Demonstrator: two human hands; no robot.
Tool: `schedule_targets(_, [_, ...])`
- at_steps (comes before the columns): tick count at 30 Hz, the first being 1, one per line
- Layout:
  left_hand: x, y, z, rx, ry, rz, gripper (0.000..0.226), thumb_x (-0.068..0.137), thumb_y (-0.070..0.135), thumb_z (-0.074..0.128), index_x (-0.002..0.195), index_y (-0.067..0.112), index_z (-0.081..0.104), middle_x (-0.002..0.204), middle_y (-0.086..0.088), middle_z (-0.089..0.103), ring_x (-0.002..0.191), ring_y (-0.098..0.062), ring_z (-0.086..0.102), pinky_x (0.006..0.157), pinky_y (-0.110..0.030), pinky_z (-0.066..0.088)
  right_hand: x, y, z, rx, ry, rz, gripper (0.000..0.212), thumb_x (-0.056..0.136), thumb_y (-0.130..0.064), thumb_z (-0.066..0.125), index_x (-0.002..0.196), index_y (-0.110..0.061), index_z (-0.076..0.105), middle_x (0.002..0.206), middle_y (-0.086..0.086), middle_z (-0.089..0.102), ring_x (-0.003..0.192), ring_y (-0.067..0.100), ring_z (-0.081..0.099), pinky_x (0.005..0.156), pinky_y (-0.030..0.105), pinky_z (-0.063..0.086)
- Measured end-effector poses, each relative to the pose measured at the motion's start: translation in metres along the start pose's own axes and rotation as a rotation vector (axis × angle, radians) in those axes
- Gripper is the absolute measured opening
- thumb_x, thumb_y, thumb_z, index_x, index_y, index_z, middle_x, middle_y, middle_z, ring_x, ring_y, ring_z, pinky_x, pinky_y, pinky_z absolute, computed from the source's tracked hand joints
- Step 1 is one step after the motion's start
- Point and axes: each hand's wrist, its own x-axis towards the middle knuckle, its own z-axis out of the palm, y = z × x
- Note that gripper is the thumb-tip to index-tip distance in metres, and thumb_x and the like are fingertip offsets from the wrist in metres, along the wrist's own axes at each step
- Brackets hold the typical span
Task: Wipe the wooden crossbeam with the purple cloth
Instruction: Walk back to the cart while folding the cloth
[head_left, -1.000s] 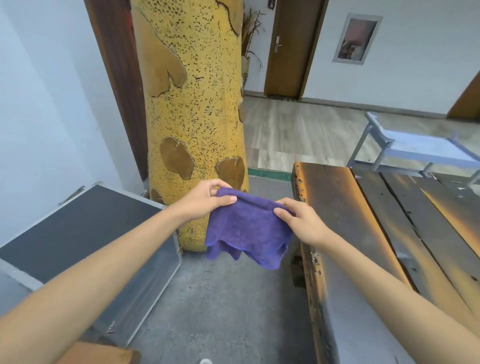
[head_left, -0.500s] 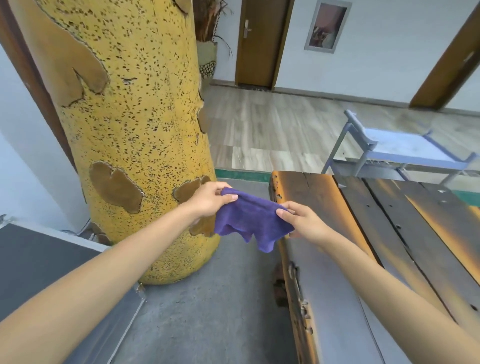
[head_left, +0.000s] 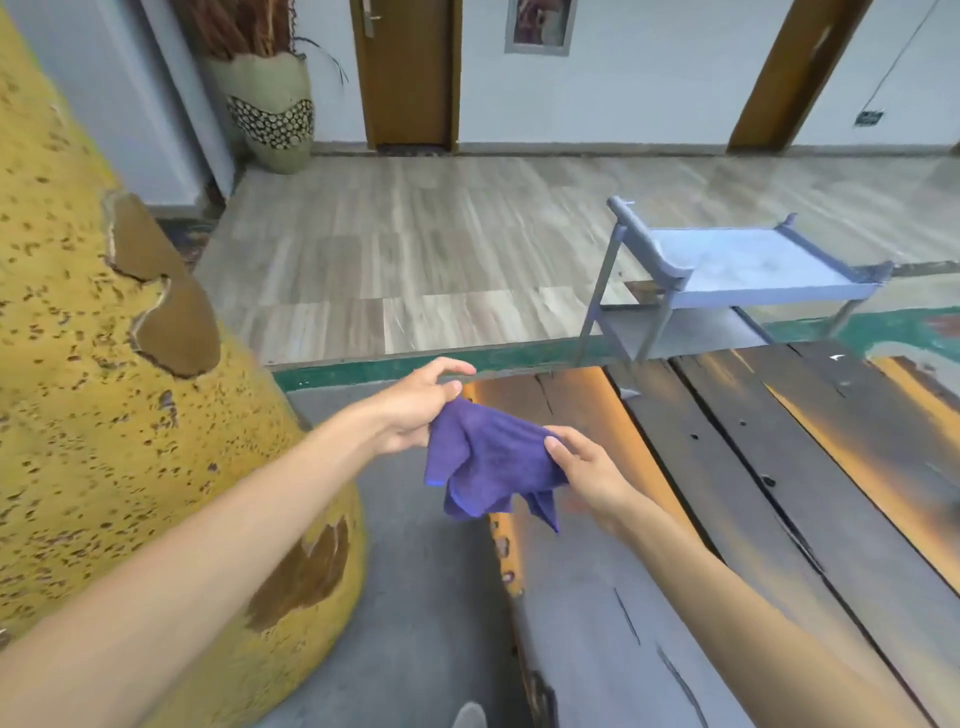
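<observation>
A purple cloth (head_left: 493, 467) hangs bunched between both hands, over the near left edge of a dark, worn wooden beam (head_left: 582, 415) with orange patches. My left hand (head_left: 421, 410) pinches the cloth's upper left corner. My right hand (head_left: 587, 467) grips its right side from above the beam. The cloth's lower folds dangle just off the beam's left edge, and I cannot tell whether they touch the wood.
A big yellow speckled column (head_left: 130, 441) stands close on the left. More dark planks (head_left: 779, 467) lie to the right of the beam. A pale blue metal cart (head_left: 727, 270) stands beyond them. A tall vase (head_left: 270, 109) and a brown door (head_left: 410, 73) are at the far wall.
The view has moved forward and to the right, so the column slid left and the beam sits more central. Both hands keep hold of the cloth, which now hangs more bunched.
</observation>
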Motion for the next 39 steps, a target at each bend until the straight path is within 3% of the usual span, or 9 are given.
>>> schedule_targets(4, [0.062, 0.044, -0.013, 0.010, -0.030, -0.023, 0.028, 0.101, 0.003, 0.054, 0.120, 0.021, 0.063, 0.084, -0.007, 0.067, 0.066, -0.014, 0.064, 0.060, -0.027, 0.053, 0.076, -0.007, -0.011, 0.132, 0.015, 0.194, 0.018, 0.107, -0.025, 0.051, 0.122, -0.025, 0.062, 0.102, -0.003, 0.067, 0.086, 0.013, 0.064, 0.062, 0.029, 0.058])
schedule_targets(7, [0.100, 0.067, -0.027, -0.061, 0.046, -0.061, 0.025, 0.096, -0.005, 0.056, 0.108, 0.012, 0.068, 0.082, -0.008, 0.065, 0.061, -0.012, 0.063, 0.056, -0.021, 0.052, 0.129, -0.017, -0.010, 0.122, 0.014, 0.278, 0.023, 0.106, -0.024, 0.052, 0.127, -0.019, 0.061, 0.107, 0.003, 0.061, 0.091, 0.017, 0.057, 0.075, 0.030, 0.052])
schedule_targets(13, [0.182, 0.104, -0.048, -0.381, 0.271, -0.215, 0.027, 0.100, -0.004, 0.046, 0.080, 0.009, 0.057, 0.075, -0.008, 0.052, 0.066, -0.014, 0.053, 0.043, -0.016, 0.052, 0.197, -0.052, 0.037, 0.135, -0.100, 0.025, 0.044, 0.094, -0.050, 0.062, 0.126, -0.021, 0.061, 0.132, 0.004, 0.061, 0.122, 0.017, 0.060, 0.102, 0.037, 0.049])
schedule_targets(18, [0.245, 0.135, -0.089, -0.632, 0.357, -0.360, 0.032, 0.102, -0.005, 0.036, 0.077, 0.003, 0.053, 0.081, -0.013, 0.049, 0.081, -0.026, 0.052, 0.036, -0.024, 0.050, 0.262, -0.082, 0.101, -0.044, -0.074, -0.243, 0.082, 0.072, -0.055, 0.082, 0.138, -0.023, 0.047, 0.131, -0.006, 0.047, 0.108, -0.005, 0.057, 0.090, 0.019, 0.052])
schedule_targets(21, [0.271, 0.157, -0.122, -0.742, 0.333, -0.422, 0.032, 0.100, -0.007, 0.036, 0.078, -0.001, 0.058, 0.087, -0.017, 0.050, 0.081, -0.034, 0.053, 0.038, -0.031, 0.053, 0.314, -0.103, 0.121, -0.082, 0.023, -0.271, 0.057, 0.083, -0.039, 0.082, 0.128, -0.020, 0.054, 0.121, -0.004, 0.057, 0.116, 0.010, 0.056, 0.097, 0.031, 0.047])
schedule_targets(24, [0.301, 0.181, -0.165, -0.805, 0.338, -0.411, 0.032, 0.097, -0.010, 0.034, 0.083, -0.001, 0.061, 0.091, -0.017, 0.050, 0.075, -0.034, 0.053, 0.037, -0.032, 0.053, 0.377, -0.131, 0.126, -0.174, 0.071, -0.307, 0.022, 0.093, -0.021, 0.070, 0.112, -0.015, 0.060, 0.104, -0.003, 0.064, 0.103, 0.022, 0.061, 0.088, 0.036, 0.047])
schedule_targets(28, [0.348, 0.210, -0.230, -0.861, 0.365, -0.361, 0.030, 0.099, -0.008, 0.037, 0.080, 0.000, 0.059, 0.086, -0.015, 0.053, 0.094, -0.030, 0.054, 0.040, -0.029, 0.054, 0.452, -0.167, 0.119, -0.110, -0.049, -0.281, 0.024, 0.091, -0.009, 0.074, 0.114, -0.014, 0.067, 0.109, 0.000, 0.074, 0.100, 0.029, 0.072, 0.087, 0.038, 0.059])
schedule_targets(36, [0.423, 0.225, -0.306, -0.824, 0.448, -0.333, 0.021, 0.097, -0.012, 0.045, 0.087, 0.000, 0.059, 0.088, -0.001, 0.066, 0.078, -0.015, 0.058, 0.065, -0.033, 0.061, 0.537, -0.197, 0.095, 0.038, -0.292, -0.165, 0.014, 0.092, -0.012, 0.075, 0.106, -0.010, 0.078, 0.097, 0.012, 0.080, 0.087, 0.018, 0.074, 0.082, 0.027, 0.059])
schedule_targets(39, [0.447, 0.232, -0.317, -0.852, 0.438, -0.346, 0.019, 0.096, -0.010, 0.049, 0.086, -0.002, 0.062, 0.090, -0.008, 0.065, 0.083, -0.019, 0.060, 0.054, -0.031, 0.061, 0.566, -0.202, 0.095, 0.054, -0.300, -0.147, 0.013, 0.094, -0.013, 0.073, 0.106, -0.010, 0.075, 0.094, 0.017, 0.079, 0.084, 0.019, 0.071, 0.080, 0.032, 0.057])
